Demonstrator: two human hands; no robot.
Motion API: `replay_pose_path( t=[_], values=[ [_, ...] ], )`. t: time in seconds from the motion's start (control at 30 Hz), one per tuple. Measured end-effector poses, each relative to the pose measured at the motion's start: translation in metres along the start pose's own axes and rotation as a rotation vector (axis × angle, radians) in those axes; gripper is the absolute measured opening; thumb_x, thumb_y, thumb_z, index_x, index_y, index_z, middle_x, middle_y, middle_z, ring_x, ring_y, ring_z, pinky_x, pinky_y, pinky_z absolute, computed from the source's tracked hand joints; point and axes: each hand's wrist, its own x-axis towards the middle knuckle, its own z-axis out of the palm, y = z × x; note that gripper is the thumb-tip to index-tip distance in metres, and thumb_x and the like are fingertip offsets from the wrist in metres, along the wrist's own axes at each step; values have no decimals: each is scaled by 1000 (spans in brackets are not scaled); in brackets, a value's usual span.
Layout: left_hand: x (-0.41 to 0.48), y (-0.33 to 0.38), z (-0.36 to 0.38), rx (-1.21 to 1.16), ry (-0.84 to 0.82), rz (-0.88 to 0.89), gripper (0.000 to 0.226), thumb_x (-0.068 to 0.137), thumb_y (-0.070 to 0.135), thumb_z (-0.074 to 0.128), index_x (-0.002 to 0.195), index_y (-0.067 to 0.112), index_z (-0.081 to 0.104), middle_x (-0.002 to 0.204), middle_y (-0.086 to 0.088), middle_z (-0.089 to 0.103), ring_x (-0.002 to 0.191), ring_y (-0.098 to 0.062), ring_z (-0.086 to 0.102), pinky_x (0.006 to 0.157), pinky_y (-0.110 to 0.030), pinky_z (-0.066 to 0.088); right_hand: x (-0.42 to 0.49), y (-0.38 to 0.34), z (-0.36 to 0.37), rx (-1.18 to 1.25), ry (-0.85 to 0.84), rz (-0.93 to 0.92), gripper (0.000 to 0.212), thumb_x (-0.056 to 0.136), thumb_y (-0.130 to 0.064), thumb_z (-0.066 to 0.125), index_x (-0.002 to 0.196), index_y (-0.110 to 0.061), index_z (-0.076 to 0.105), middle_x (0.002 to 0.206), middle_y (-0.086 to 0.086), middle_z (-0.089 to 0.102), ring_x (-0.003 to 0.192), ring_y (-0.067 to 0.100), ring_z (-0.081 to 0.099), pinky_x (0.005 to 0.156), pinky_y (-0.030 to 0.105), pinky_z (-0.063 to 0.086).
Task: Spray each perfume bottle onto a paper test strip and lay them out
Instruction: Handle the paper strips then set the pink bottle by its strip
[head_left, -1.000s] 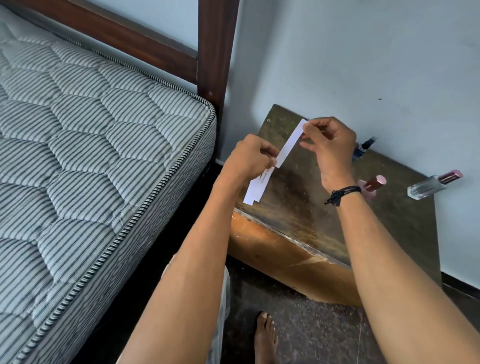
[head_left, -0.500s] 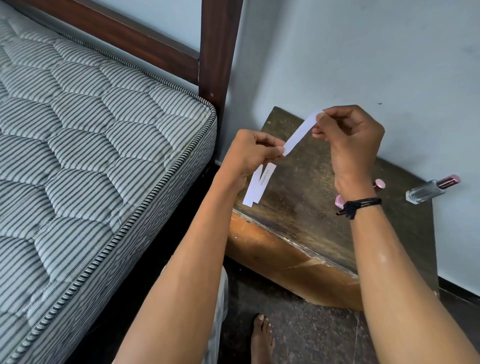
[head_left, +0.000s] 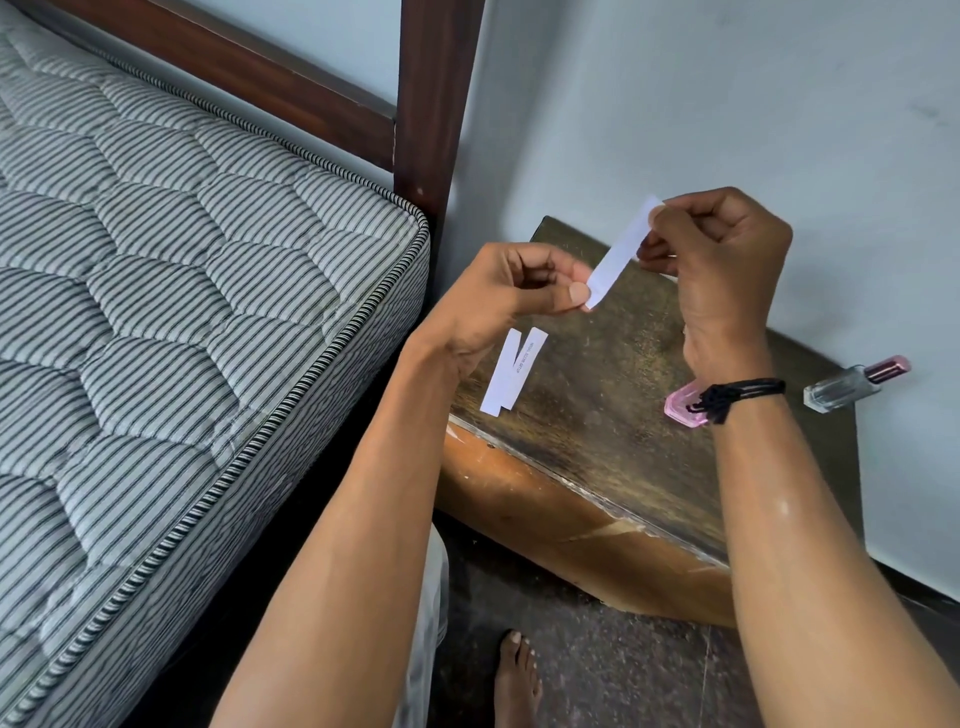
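Left grip pinches the lower end and right grip the upper end of a paper strip, held above the bench. Two strips lie at its left edge; the print on one is illegible. Pink bottle and clear bottle lie toward the right edge.

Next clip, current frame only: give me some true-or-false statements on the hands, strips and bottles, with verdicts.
1. The left hand and the right hand each pinch one end of the same white paper strip. True.
2. The clear bottle with the rose cap stands upright. False: it lies on its side.
3. The right hand grips a perfume bottle. False: it pinches only the strip's upper end.
4. The pink bottle is partly hidden behind the right wrist. True.
5. More strips show below the left hand. True.
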Motion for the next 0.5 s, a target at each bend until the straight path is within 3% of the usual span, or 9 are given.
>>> replay_pose_path(
  t=[0.2, 0.5],
  values=[
    [5, -6, -3, 110, 108, -107, 14, 86, -3, 72, 99, -4, 71, 86, -15, 72, 78, -17, 70, 76, -24, 56, -6, -6, -2, 18, 19, -42, 4, 84, -2, 69, 87, -3, 72, 66, 5, 71, 61, 22, 69, 62, 33, 59],
    [4, -7, 3, 99, 96, -92, 10, 84, -4, 73, 93, 1, 71, 76, -6, 71, 75, -16, 70, 75, -24, 55, -11, -10, 5, -32, -31, -106, 9, 84, -4, 71, 81, -12, 70, 70, 13, 71, 59, 23, 69, 63, 37, 60]
  ],
)
